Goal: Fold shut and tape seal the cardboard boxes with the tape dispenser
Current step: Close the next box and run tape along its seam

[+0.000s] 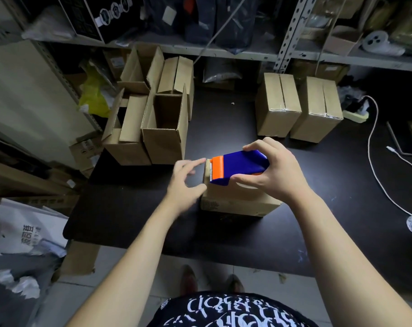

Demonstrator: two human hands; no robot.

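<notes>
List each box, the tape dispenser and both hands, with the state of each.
Front box: shut as far as it shows, dispenser resting on top.
Tape dispenser: gripped, its toothed end at the front box's left edge.
Right hand: grips the tape dispenser.
Left hand: fingers relaxed, holds nothing, at the front box's left edge.
Open boxes: flaps up, unsealed.
Taped boxes: shut and sealed.

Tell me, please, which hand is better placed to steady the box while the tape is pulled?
Left, probably: the left hand is free beside the box, while the right hand grips the tape dispenser on top.
</notes>
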